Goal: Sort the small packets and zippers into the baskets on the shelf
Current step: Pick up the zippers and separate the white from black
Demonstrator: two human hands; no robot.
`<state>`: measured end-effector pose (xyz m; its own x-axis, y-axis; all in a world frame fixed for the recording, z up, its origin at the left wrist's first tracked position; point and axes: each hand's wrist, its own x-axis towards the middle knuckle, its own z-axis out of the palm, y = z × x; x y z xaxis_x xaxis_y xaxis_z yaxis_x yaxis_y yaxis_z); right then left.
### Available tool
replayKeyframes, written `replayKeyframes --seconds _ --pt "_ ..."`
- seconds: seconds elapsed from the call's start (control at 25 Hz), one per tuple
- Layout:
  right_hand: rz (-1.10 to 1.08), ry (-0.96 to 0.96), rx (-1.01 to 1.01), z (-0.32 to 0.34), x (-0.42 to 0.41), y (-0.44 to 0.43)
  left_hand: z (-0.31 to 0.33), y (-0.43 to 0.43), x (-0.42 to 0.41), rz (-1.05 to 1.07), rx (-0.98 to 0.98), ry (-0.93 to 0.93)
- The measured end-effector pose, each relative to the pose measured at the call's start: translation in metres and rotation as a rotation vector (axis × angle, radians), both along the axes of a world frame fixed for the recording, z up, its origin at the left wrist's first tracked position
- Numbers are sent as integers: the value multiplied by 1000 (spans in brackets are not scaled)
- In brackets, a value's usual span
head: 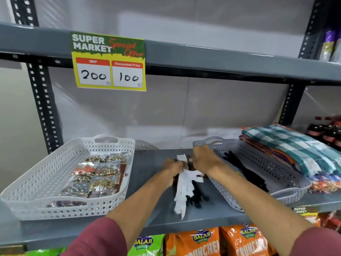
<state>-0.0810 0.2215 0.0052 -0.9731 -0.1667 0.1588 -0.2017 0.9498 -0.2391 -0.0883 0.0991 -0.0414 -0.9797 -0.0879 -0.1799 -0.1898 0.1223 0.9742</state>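
Head view shows us working at the zipper pile, our landmark, lying on the shelf. Our left hand and right hand both close on its far end, apparently to separate pieces. Left of the pile, the white basket holds the small packets; right of it, the grey basket holds black zippers, keeping kinds apart.

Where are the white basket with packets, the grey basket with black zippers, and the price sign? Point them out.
white basket [27, 183], head view, bare floor.
grey basket [265, 163], head view, bare floor.
price sign [108, 61], head view, its middle.
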Motion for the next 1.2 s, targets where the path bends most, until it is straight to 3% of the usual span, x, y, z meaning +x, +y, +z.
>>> replayKeyframes --seconds 0.16,0.24,0.32,0.52,0.68,0.88,1.04,1.2 --pt "-19 -155 196 -19 4 -8 -10 -21 -9 46 -368 98" --pt "-43 -153 186 -27 -2 -11 -13 -31 -11 21 -374 129" --pt "-77 -143 19 -33 -10 -9 -15 -35 -11 -47 -215 51" --pt "-77 -349 -472 -33 -10 -17 -14 -33 -12 -86 162 -107" --pt "-77 -509 -862 -25 2 -16 -8 -37 -13 -77 185 -1" --pt "-16 -364 -916 -5 2 3 11 -25 -23 -47 -13 217" --pt "-13 -144 -1065 27 -7 45 52 -11 -25 59 -164 346" --pt "-81 0 -1068 60 -16 104 92 23 -28 35 154 249"
